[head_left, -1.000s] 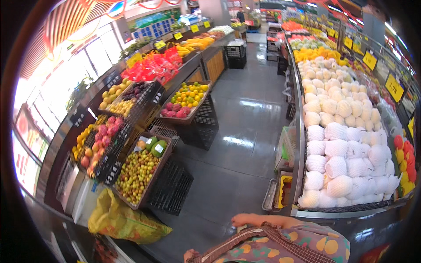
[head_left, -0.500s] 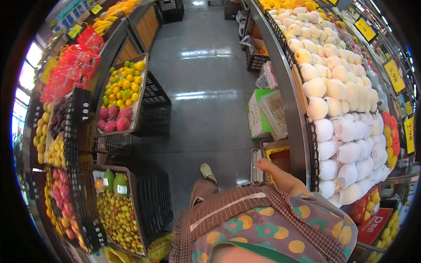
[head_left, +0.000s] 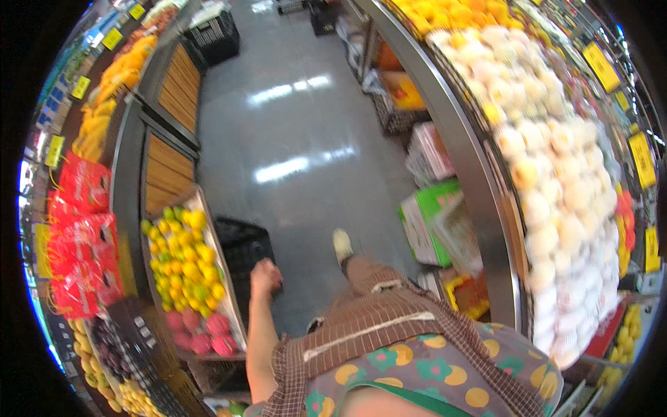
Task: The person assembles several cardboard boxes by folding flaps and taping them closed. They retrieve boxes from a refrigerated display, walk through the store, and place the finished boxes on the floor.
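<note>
Black crate [head_left: 237,243] beside left hand [head_left: 265,277]; hand curled, cannot tell if gripping; right hand unseen.

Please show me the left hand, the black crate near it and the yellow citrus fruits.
Left hand [head_left: 266,277], head view: middle of the hand.
Black crate [head_left: 241,240], head view: its side.
Yellow citrus fruits [head_left: 185,258], head view: the heap's middle.

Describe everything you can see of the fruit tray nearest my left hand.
The fruit tray is shallow and roughly rectangular, with a pale, brownish rim that looks like plastic. Yellow and green citrus fills most of it, heaped; pinkish-red fruit lies at the near end. It sits on the left of the aisle, a black crate showing beside its right edge. The left hand is apart from it, to its right. Its underside is hidden.
</note>
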The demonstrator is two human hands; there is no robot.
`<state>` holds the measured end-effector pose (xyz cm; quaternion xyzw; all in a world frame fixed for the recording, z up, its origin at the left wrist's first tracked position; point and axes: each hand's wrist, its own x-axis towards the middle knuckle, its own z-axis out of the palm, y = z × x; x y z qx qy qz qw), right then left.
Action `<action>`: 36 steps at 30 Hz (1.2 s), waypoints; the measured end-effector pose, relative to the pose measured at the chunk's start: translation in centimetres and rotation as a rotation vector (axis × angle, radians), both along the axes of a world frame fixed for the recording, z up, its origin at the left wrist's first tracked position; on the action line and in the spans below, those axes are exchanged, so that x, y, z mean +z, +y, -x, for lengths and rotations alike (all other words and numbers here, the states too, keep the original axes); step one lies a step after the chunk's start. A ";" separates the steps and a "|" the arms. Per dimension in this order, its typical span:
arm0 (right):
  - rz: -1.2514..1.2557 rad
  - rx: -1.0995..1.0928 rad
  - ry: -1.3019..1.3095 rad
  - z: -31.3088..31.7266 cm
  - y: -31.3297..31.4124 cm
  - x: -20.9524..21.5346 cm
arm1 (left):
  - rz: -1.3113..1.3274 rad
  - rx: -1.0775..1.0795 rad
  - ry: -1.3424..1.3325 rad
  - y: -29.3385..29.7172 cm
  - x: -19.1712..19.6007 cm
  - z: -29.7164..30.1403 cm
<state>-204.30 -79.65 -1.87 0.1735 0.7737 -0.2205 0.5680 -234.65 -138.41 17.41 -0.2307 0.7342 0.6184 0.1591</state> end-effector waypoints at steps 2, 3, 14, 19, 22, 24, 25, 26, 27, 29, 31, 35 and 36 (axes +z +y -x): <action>0.034 0.140 0.055 11.6 -1.2 1.5 | -0.106 0.027 -0.186 -0.1 -1.2 0.3; 0.032 0.200 0.144 18.7 -2.0 2.8 | -0.042 -0.009 -0.363 -0.6 -1.8 0.1; 0.316 -0.170 0.889 84.0 -21.0 20.2 | 0.003 0.056 -0.754 -10.5 -5.8 18.6; 0.208 -0.158 0.613 91.5 -25.4 18.4 | 0.058 -0.044 -0.747 -16.3 -5.4 38.8; 0.080 -0.103 0.548 91.6 -23.9 16.8 | 0.107 -0.099 -0.731 -18.2 -3.9 51.7; 0.027 -0.460 0.610 91.7 -21.5 15.2 | 0.115 -0.150 -0.697 -18.1 -3.2 60.7; 0.015 -0.682 0.677 92.2 -20.1 14.0 | 0.114 -0.159 -0.677 -17.8 -2.9 64.9; 0.128 -0.821 0.560 92.9 -18.3 12.8 | 0.103 -0.167 -0.648 -17.4 -2.7 69.0; 0.064 -0.772 0.554 93.7 -16.9 11.4 | 0.090 -0.162 -0.616 -16.9 -2.5 72.5; -0.123 0.162 0.598 95.3 -14.0 8.6 | 0.068 -0.125 -0.557 -16.0 -2.3 78.3; -0.206 0.023 0.181 99.4 -13.1 5.7 | 0.070 -0.089 -0.526 -15.1 -1.9 82.8; -0.038 -0.086 0.146 113.7 -13.8 3.9 | 0.096 -0.028 -0.615 -14.3 -0.8 89.4; -0.027 -0.057 0.284 118.6 -15.0 4.1 | 0.096 -0.010 -0.649 -14.0 -0.7 90.8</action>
